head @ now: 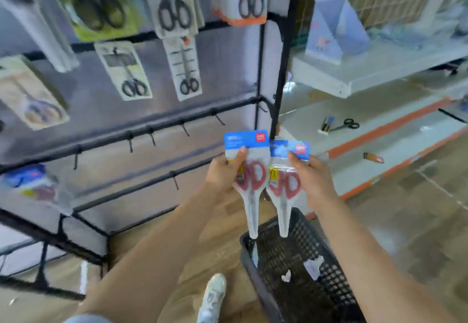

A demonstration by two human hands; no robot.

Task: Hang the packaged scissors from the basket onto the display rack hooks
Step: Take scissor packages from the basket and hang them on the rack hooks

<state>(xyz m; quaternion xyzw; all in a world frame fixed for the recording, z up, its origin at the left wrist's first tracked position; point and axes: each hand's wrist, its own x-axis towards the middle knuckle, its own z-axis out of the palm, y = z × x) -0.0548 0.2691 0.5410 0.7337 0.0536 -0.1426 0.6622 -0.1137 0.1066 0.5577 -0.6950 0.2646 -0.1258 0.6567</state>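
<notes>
My left hand (222,173) grips a clear pack of red-handled scissors (249,178) with a blue header card. Beside it, my right hand (310,176) grips a second, matching pack (285,186). Both packs hang blade-down above the black mesh basket (255,267) on the floor, which shows only a few paper scraps. To the upper left, the black display rack's bar (141,130) carries several bare hooks. Higher bars hold packaged black-handled scissors (134,74).
A white shelf unit (354,79) with an orange-edged base stands on the right; loose scissors (347,124) and a small orange object (373,157) lie on the base. A shoe (215,295) stands on the wooden floor beside the basket.
</notes>
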